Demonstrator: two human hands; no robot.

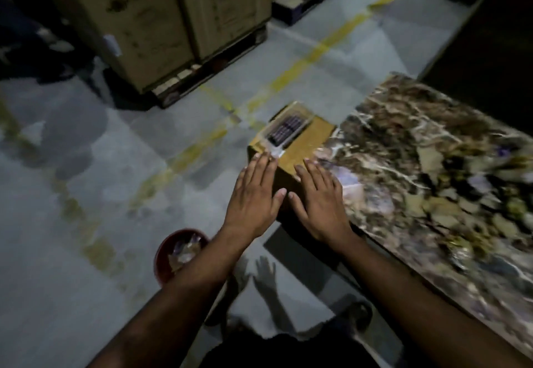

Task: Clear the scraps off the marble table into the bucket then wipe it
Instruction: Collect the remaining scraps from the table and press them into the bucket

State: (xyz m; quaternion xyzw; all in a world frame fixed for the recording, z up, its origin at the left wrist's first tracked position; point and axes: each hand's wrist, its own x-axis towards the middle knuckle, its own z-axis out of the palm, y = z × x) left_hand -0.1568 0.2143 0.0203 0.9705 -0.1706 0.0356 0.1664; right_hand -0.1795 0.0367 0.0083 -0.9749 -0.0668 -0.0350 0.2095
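Both hands are stretched out flat, palms down, side by side over a brown cardboard box [291, 163] that sits at the near-left end of the brown-and-white veined marble counter [403, 142]. The left hand [253, 197] has its fingers [261, 168] straight and slightly spread, holding nothing, the tips reaching the box's left edge. The right hand [320, 203] lies the same way, fingers straight and a little apart, over the box's near right corner; whether either palm actually presses on the cardboard I cannot tell. On the far part of the box rests a clear plastic tray [285, 129] with a row of dark ribbed pieces in it. Pale torn scraps [450, 203] are strewn thickly over the right half of the counter, though the blur smears them. Down on the grey concrete floor [86, 194], to the left of the left forearm, stands a round red bucket [161, 258] with some crumpled pale bits inside. Tall cardboard cartons [150, 21] on pallets stand beyond, past a yellow floor line [305, 65].
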